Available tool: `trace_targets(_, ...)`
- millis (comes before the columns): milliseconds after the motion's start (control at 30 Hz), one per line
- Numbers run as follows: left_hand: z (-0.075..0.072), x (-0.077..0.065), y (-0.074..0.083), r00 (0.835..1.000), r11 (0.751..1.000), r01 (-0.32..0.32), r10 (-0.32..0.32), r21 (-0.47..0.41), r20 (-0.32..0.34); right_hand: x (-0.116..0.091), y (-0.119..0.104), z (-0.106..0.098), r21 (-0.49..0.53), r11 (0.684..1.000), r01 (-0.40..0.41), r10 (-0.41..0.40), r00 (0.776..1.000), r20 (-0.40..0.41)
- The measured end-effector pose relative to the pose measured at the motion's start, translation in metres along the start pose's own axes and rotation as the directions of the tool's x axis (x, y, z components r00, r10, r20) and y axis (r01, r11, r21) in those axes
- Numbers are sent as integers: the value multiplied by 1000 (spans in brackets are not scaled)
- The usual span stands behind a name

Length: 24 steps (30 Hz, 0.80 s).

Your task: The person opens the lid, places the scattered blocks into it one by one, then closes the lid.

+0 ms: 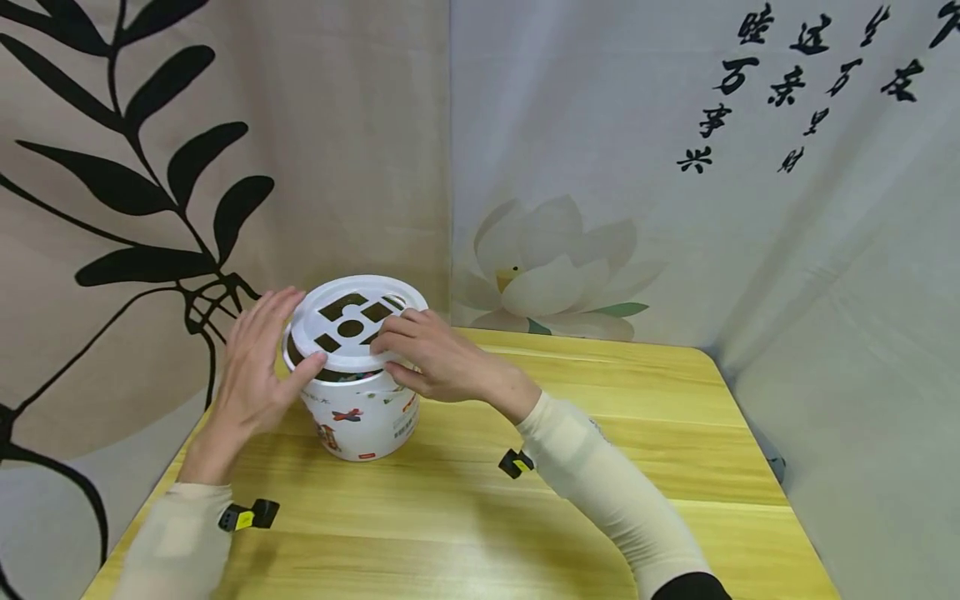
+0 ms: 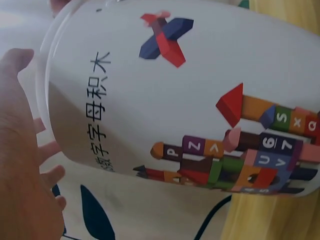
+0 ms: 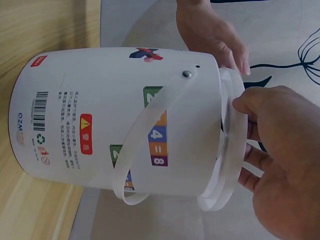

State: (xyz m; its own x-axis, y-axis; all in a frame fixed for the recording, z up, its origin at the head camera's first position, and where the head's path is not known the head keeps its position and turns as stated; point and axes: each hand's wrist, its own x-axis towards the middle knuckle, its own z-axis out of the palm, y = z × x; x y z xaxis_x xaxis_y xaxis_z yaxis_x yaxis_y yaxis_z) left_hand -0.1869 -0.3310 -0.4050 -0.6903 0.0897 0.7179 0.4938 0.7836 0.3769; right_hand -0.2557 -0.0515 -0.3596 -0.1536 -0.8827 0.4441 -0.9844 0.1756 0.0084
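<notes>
A white plastic bucket [image 1: 363, 429] printed with colourful toy blocks stands upright on the table. Over its mouth is a white lid [image 1: 350, 355] with several cut-out holes, sitting askew so that a dark gap shows along the front left. My right hand [image 1: 442, 358] pinches the lid's right edge, thumb at the rim side and fingers over the top. At the left side of the mouth, my left hand [image 1: 255, 375] has its fingers extended beside the rim and its thumb at the lid's edge. A white handle [image 3: 131, 150] hangs down the bucket's side.
The yellow wood-grain table [image 1: 525, 517] extends to the right and front. Behind it hangs a pale curtain [image 1: 360, 167] with dark leaves, and another curtain [image 1: 600, 125] bears a lotus and black characters.
</notes>
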Motion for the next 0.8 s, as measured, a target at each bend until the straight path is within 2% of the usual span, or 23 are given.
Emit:
trace_targets(300, 2, -5, -11, 984, 993, 97, -85, -73, 156, 7, -2, 9, 33, 999, 2, -3, 999, 47)
trace_targets(567, 5, -9, -12, 975, 988, 137, -121, -78, 188, 4, -2, 16, 78, 997, -14, 11, 999, 48)
trace_targets(700, 6, -11, -11, 975, 986, 142, -124, -87, 185, 2, 3, 20, 150, 985, -81, 85, 996, -23)
trace_targets(800, 6, -12, -10, 975, 984, 149, -129, -99, 182, 1, 11, 24, 150, 968, -203, 213, 976, -50)
